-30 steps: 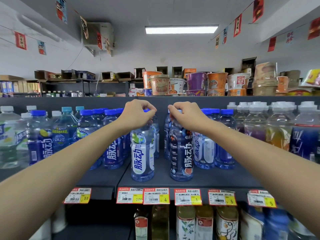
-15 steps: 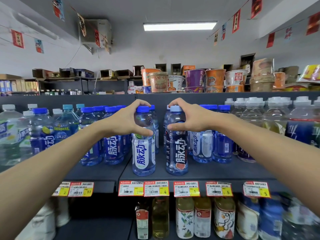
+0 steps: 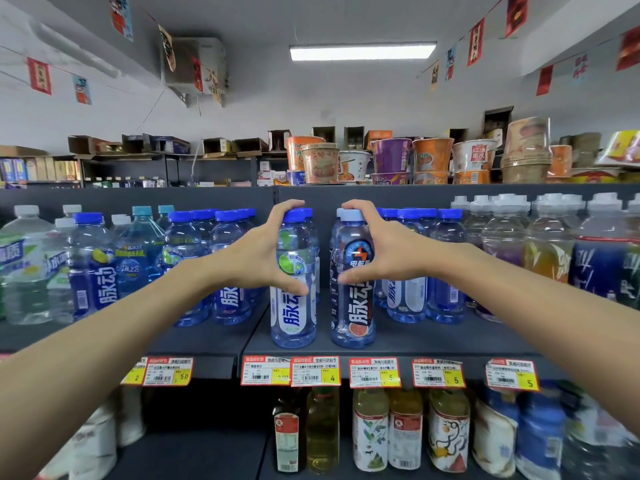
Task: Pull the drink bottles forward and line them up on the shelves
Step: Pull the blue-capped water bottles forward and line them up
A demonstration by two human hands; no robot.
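Observation:
Two blue-capped drink bottles stand upright near the front edge of the dark shelf [image 3: 433,344]. My left hand [image 3: 263,258] wraps the upper part of the white-labelled bottle [image 3: 293,317], forefinger over its cap, thumb on the label. My right hand [image 3: 384,254] grips the dark-labelled bottle [image 3: 353,317] the same way. The two bottles stand side by side with a small gap. More blue-capped bottles [image 3: 408,282] stand further back on both sides.
White-capped juice bottles [image 3: 547,247] fill the right of the shelf, water bottles [image 3: 27,268] the left. Price tags [image 3: 315,374] line the shelf edge. Oil and tea bottles [image 3: 370,431] stand on the shelf below. Noodle cups [image 3: 391,161] sit on top.
Both hands slid from pinching the caps down to gripping the bottles' upper bodies. The two bottles stay near the front edge; the view shifted slightly.

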